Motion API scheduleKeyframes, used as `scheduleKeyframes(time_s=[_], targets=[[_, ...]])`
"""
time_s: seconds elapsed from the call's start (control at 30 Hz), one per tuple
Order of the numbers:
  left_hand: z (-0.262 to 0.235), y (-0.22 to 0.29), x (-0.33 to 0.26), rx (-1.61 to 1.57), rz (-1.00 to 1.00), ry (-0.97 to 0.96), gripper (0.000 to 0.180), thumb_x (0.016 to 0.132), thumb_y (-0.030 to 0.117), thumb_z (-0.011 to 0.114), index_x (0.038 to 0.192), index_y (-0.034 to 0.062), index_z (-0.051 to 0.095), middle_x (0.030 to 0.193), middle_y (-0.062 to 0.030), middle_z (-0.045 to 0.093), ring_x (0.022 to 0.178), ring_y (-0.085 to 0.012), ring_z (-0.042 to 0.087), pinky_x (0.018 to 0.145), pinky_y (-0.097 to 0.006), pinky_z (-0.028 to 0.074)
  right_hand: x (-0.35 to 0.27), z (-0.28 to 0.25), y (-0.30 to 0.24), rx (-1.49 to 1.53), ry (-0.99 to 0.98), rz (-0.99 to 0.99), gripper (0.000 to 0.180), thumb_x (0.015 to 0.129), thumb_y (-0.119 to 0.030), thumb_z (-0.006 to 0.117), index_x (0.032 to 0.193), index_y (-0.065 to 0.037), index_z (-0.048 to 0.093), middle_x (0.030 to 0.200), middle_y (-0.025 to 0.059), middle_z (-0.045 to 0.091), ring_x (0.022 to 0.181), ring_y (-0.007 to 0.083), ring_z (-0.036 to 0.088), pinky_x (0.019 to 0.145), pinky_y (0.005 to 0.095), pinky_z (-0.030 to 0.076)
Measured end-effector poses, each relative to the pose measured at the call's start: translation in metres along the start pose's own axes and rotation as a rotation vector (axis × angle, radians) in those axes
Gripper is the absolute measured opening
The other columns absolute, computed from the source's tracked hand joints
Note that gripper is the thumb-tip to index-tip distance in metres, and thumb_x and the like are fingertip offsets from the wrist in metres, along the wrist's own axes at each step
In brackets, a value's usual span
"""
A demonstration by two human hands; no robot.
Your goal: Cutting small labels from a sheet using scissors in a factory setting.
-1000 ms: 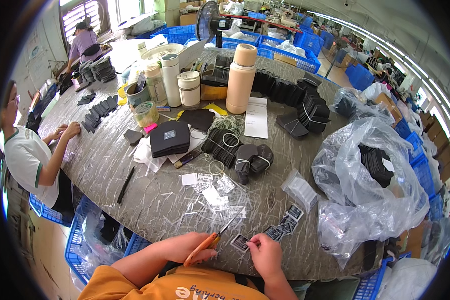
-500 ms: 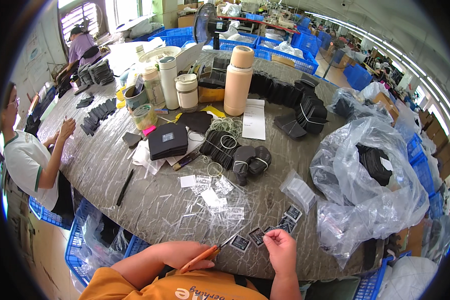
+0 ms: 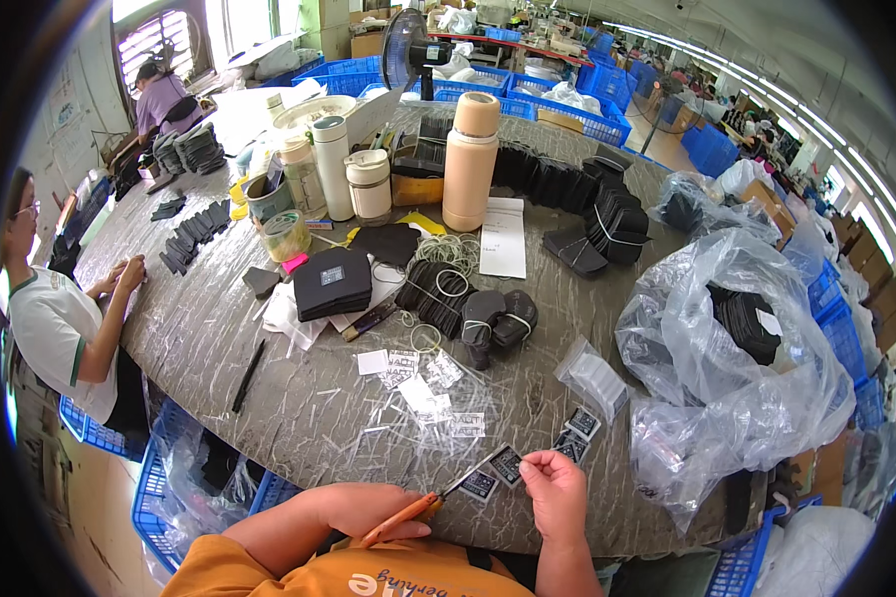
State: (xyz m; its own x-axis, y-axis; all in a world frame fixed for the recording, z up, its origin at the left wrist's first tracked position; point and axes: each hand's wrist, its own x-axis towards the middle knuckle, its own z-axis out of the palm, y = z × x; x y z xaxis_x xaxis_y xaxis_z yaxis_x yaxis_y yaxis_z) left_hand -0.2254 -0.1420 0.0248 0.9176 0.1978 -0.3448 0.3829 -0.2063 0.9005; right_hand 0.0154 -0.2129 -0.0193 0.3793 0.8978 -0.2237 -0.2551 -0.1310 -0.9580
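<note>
At the near table edge, I see my left hand (image 3: 363, 507) closed around orange-handled scissors (image 3: 423, 507), blades open toward a small dark printed label (image 3: 508, 465) pinched in my right hand (image 3: 558, 488). I judge the label light, thin and floppy, so it is best held by its edge, just beside the cut.

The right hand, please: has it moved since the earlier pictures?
Yes. The right hand has moved slightly up and away from the table edge, toward the small dark labels, pinching something small.
</note>
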Motion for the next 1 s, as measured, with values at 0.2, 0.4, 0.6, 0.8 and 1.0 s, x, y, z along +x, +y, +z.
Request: scheduleKeyframes(time_s=[0.2, 0.4, 0.6, 0.8, 1.0], targets=[[0.0013, -0.0022, 0.0004, 0.021, 0.010, 0.009, 0.043, 0.093, 0.043, 0.045, 0.093, -0.0001, 0.047, 0.073, -0.0190, 0.054, 0.065, -0.0344, 0.053, 0.060, -0.040, 0.040, 0.0003, 0.0001, 0.0001, 0.014, 0.039, -0.015, 0.007, 0.080, 0.000, 0.064, 0.086, -0.001, 0.060, 0.070, -0.0024, 0.056, 0.055, 0.0027, 0.045, 0.049, 0.0155, 0.034], [0.0008, -0.0006, 0.0009, 0.012, 0.020, 0.003, 0.043, 0.094, 0.043, 0.044, 0.093, -0.0005, 0.047, 0.073, -0.0194, 0.054, 0.066, -0.0348, 0.053, 0.060, -0.040, 0.040, -0.0001, 0.0009, 0.0014, 0.023, -0.011, -0.006, 0.008, 0.079, 0.001, 0.064, 0.087, 0.000, 0.061, 0.071, -0.0017, 0.057, 0.058, 0.0028, 0.047, 0.051, 0.0154, 0.036], [0.0008, -0.0024, 0.0009, 0.013, -0.009, -0.013, 0.043, 0.094, 0.043, 0.044, 0.092, -0.0005, 0.047, 0.073, -0.0195, 0.053, 0.066, -0.0349, 0.053, 0.060, -0.040, 0.040, -0.0010, 0.0024, -0.0019, 0.015, -0.020, 0.019, 0.008, 0.079, 0.003, 0.063, 0.087, 0.001, 0.061, 0.073, -0.0014, 0.058, 0.059, 0.0029, 0.048, 0.053, 0.0153, 0.037], [0.0010, -0.0022, 0.0010, 0.011, -0.005, -0.011, 0.042, 0.094, 0.042, 0.044, 0.092, -0.0005, 0.046, 0.073, -0.0195, 0.053, 0.065, -0.0348, 0.053, 0.060, -0.040, 0.040, -0.0003, 0.0013, -0.0003, 0.019, -0.020, 0.011, 0.008, 0.079, 0.001, 0.064, 0.087, 0.001, 0.061, 0.071, -0.0015, 0.057, 0.058, 0.0027, 0.048, 0.051, 0.0154, 0.036], [0.0032, -0.0076, 0.0002, 0.039, -0.033, 0.011, 0.037, 0.093, 0.038, 0.048, 0.093, 0.0011, 0.047, 0.072, -0.0183, 0.053, 0.064, -0.0343, 0.052, 0.059, -0.040, 0.040, 0.0007, 0.0010, -0.0002, 0.026, -0.024, 0.035, 0.008, 0.079, 0.001, 0.064, 0.086, 0.000, 0.060, 0.070, -0.0011, 0.057, 0.057, 0.0030, 0.047, 0.050, 0.0154, 0.035]])
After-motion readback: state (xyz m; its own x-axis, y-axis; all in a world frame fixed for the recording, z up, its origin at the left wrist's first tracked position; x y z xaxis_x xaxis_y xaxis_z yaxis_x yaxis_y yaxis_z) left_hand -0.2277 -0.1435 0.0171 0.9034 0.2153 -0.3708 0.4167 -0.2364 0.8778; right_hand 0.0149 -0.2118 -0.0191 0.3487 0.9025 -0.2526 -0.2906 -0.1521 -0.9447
